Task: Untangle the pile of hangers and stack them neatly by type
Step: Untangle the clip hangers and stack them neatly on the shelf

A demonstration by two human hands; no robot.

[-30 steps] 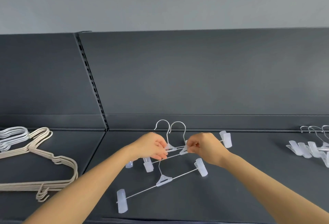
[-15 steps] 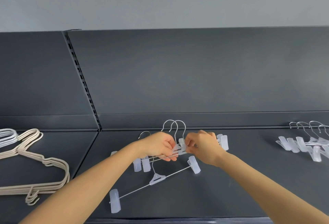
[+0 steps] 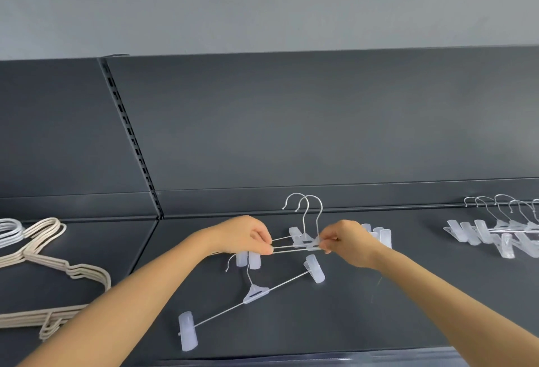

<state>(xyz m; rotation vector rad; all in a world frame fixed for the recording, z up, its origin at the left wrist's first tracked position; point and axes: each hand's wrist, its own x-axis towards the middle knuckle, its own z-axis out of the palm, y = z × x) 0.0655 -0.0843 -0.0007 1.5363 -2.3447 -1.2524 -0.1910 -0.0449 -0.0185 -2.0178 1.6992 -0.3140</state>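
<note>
Both hands are pinching a pair of clip hangers (image 3: pixel 306 242) — the left hand (image 3: pixel 245 235) gripping the metal bars, the right hand (image 3: pixel 347 240) pinching the plastic centre piece.

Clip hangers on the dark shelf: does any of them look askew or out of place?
Yes. One clip hanger lies alone and slanted near the front edge, its hook close to the clips of the held pair that the left hand and right hand pinch. The other clip hangers sit grouped at the far right.
</note>
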